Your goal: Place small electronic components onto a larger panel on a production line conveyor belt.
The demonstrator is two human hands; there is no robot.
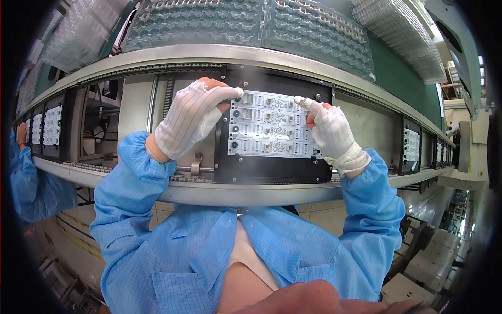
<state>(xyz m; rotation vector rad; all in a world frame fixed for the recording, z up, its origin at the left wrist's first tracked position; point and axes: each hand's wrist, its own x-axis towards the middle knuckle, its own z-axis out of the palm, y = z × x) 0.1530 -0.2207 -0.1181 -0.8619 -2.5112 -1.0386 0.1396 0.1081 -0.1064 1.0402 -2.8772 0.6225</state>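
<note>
A white circuit board panel, made of several strips with small parts on them, lies flat on a black carrier plate in front of me. My left hand, in a white striped glove, reaches to the panel's far left corner. Its index finger stretches out to touch that corner, with the thumb lower and apart. Over the far right corner is my right hand, gloved likewise. Its index finger points out onto the panel's edge while the other fingers curl. Neither hand lifts the panel.
The carrier sits on a conveyor between metal rails. More loaded carriers stand at far left and right. Beyond the rail lie clear plastic trays and tray stacks. Another person's blue sleeve shows at left.
</note>
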